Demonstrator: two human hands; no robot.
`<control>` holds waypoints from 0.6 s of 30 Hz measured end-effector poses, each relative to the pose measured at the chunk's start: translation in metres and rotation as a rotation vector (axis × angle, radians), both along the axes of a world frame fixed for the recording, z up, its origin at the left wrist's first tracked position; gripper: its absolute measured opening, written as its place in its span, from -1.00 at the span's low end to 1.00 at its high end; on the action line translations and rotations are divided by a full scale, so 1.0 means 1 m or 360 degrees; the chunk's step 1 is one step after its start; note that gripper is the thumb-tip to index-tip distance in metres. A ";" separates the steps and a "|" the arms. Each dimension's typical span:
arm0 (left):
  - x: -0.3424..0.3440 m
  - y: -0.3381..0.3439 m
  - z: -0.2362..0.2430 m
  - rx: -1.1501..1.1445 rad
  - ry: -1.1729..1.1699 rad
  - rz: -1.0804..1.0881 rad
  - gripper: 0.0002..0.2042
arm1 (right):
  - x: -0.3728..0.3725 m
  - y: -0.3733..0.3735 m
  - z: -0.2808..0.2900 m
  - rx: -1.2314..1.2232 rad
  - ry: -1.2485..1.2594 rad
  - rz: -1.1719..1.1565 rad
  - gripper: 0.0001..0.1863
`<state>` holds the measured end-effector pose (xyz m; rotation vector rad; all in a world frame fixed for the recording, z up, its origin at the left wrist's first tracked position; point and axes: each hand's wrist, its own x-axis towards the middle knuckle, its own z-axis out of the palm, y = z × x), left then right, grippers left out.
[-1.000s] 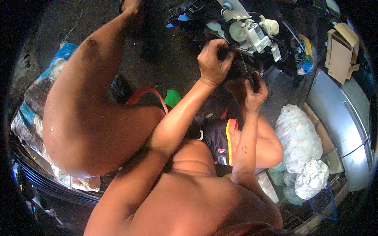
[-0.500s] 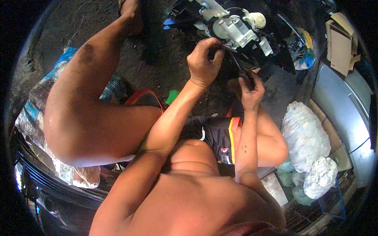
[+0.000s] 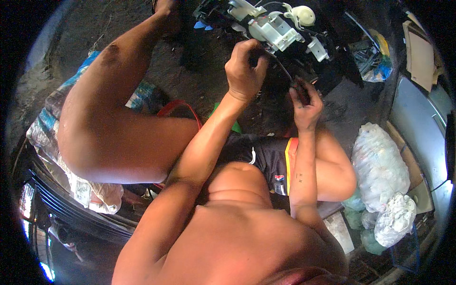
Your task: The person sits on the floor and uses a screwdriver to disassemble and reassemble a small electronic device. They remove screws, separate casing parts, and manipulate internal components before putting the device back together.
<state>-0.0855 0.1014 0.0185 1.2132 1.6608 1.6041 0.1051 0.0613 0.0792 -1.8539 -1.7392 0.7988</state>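
A white plastic mechanism, with a round cream-coloured part and a small white bracket beside it, lies on the dark ground ahead of me. At its near edge is my left hand, fingers curled and thumb bent in; what its fingertips grip is hidden. To the right and a little nearer, my right hand is closed around the dark end of a thin dark rod. This rod runs up and left toward my left fingertips; I cannot tell whether it is a tool or a wire.
Clear bags stuffed with pale material stand by my right knee. Beyond them are a grey metal panel and cardboard. A colourful plastic bag lies far right. On my left are a blue-and-white sack and a red band.
The whole view has shifted slightly, moving the surroundings to the right. My hands are a little farther apart, and more of the thin rod shows between them.
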 end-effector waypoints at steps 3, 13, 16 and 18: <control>-0.001 -0.001 -0.006 0.0018 0.0013 0.0015 -0.63 | -0.007 -0.003 0.002 -0.0025 0.0030 -0.0036 -0.65; -0.007 0.006 0.007 0.0082 0.0344 -0.0062 -0.59 | -0.016 0.010 0.025 0.0272 -0.0276 0.0209 -0.67; -0.004 0.008 -0.002 0.0110 0.0162 -0.0054 -0.64 | -0.014 0.011 0.020 0.0352 -0.0228 0.0224 -0.71; -0.004 0.007 -0.006 0.0159 0.0084 -0.0086 -0.63 | -0.018 0.008 0.025 0.0312 -0.0284 0.0233 -0.70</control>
